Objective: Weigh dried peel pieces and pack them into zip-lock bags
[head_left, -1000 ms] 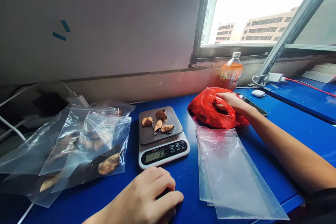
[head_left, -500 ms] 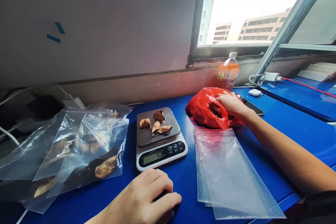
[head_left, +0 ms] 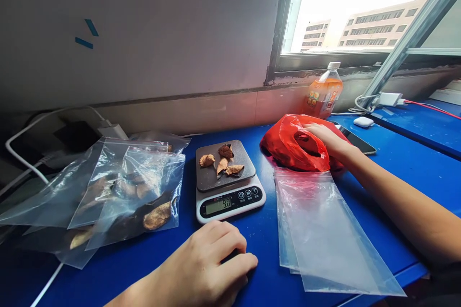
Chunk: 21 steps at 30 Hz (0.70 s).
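Red bag [head_left: 279, 141], right hand [head_left: 326, 138] partly inside

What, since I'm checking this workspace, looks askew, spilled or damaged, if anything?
The window frame has a rough, patchy edge at its lower-left corner, perhaps chipped. The flat clear bags lie fanned rather than aligned. No spill stands out: four loose dried pieces sit within the scale plate.

Left hand [head_left: 212, 259] low centre, back up, fingers loosely curled, thumb pointing right; left wrist [head_left: 133, 292] at bottom edge. Right forearm [head_left: 399, 196] bare, stretched forward and inward from lower right; right hand [head_left: 322, 133] back up, fingertips hidden.
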Each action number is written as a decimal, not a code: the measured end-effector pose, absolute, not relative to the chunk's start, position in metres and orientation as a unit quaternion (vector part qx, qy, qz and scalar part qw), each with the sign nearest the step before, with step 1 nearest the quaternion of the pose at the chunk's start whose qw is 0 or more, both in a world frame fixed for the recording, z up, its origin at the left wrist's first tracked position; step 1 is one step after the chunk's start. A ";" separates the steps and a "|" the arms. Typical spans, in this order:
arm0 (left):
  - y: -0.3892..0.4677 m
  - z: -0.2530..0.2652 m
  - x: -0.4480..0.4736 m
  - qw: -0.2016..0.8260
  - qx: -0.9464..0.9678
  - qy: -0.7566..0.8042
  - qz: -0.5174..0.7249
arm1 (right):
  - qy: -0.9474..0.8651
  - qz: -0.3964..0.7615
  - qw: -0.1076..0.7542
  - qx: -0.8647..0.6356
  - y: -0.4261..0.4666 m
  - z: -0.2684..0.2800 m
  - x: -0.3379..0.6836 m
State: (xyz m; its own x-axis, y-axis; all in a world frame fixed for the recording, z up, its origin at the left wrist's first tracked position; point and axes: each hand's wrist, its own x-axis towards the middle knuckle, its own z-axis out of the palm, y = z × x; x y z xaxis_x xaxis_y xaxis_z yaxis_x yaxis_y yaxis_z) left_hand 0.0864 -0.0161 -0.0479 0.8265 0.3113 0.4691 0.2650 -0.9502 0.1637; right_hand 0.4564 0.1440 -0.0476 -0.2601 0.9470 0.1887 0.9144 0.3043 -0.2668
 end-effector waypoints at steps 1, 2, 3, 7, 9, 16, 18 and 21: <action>-0.015 -0.052 0.087 0.042 0.949 0.147 0.275 | -0.788 0.059 0.158 -0.592 0.144 -0.048 0.456; -0.014 -0.057 0.088 0.039 0.944 0.143 0.294 | -0.786 0.066 0.156 -0.594 0.145 -0.048 0.456; -0.014 -0.061 0.088 0.036 0.941 0.141 0.307 | -0.785 0.072 0.154 -0.596 0.145 -0.048 0.456; -0.013 -0.066 0.089 0.037 0.941 0.142 0.305 | -0.784 0.086 0.157 -0.595 0.146 -0.046 0.453; -0.013 -0.062 0.089 0.033 0.939 0.136 0.313 | -0.787 0.088 0.164 -0.589 0.146 -0.044 0.452; -0.017 -0.032 0.086 0.050 0.963 0.155 0.213 | -0.805 0.072 0.195 -0.555 0.145 -0.046 0.453; -0.017 -0.033 0.086 0.048 0.963 0.154 0.215 | -0.800 0.056 0.212 -0.558 0.145 -0.047 0.456; -0.014 -0.047 0.087 0.034 0.953 0.145 0.263 | -0.780 0.026 0.237 -0.578 0.148 -0.047 0.458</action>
State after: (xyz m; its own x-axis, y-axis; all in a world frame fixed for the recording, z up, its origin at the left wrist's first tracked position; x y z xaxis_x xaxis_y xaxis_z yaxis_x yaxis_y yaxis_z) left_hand 0.0871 -0.0143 -0.0467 0.8199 0.2943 0.4911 0.2582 -0.9556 0.1417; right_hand 0.4575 0.1475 -0.0467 -0.2181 0.9148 0.3399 0.8898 0.3295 -0.3158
